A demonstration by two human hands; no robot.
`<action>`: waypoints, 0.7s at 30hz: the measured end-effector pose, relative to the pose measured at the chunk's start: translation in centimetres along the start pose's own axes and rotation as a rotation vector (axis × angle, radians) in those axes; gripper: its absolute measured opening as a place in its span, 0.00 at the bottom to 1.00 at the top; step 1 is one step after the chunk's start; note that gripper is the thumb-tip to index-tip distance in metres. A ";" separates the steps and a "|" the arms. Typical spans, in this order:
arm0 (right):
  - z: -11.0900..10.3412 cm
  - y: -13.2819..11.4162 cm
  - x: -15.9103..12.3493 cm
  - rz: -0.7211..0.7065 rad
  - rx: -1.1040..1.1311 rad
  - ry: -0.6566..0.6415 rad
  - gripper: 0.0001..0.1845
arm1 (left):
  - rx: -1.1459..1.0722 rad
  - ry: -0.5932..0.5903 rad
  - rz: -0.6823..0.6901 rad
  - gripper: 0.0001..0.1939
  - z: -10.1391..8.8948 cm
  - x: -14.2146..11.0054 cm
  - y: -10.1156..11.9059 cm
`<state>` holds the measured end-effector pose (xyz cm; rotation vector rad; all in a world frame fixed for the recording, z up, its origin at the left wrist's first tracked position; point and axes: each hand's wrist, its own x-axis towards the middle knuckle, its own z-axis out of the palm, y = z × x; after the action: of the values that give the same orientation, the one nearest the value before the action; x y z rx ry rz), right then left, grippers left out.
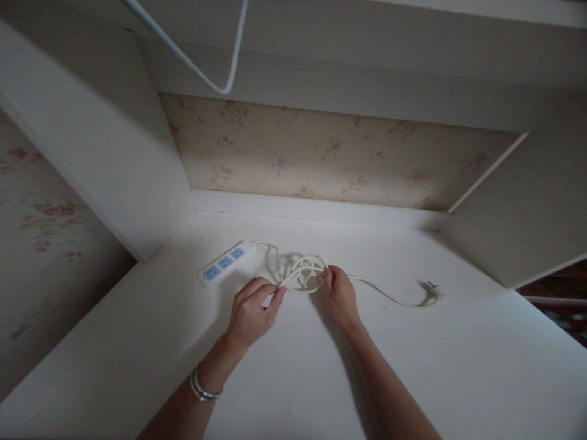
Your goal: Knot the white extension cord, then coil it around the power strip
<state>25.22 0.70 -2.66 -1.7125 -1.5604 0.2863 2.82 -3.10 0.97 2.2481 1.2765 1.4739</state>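
A white power cord (314, 256) lies in loose loops between my two hands. My left hand (254, 307) pinches the left end of the loops between thumb and fingers. On the right side of the coil, my right hand (340, 297) grips the cord with its fingers closed. One length runs left to a white power strip (224, 263) with blue socket faces, which rests on the desk beyond my left hand. Another length trails right to a plug (435, 293), lying apart from my right hand.
All of this is on a white desktop (293, 379). White panels (114, 140) enclose it left and right, with floral wallpaper (293, 153) behind. A bent pale rod (183, 58) hangs at the upper left. Past the desk's right edge are dark, unclear things.
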 end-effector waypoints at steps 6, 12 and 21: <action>-0.4 2.3 1.3 0.000 -0.078 0.080 0.24 | -0.030 0.157 -0.148 0.05 -0.2 0.6 -0.9; -1.2 3.4 1.8 0.073 -0.083 0.117 0.23 | -0.328 -0.078 -0.215 0.10 -0.9 1.3 -1.3; -0.7 1.1 0.6 -0.124 -0.038 0.140 0.20 | -0.783 -0.473 -0.657 0.34 -0.8 1.0 0.3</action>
<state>26.57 1.03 -2.76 -1.6210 -1.5691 0.0728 2.48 -2.79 2.26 1.3530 0.9140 0.8849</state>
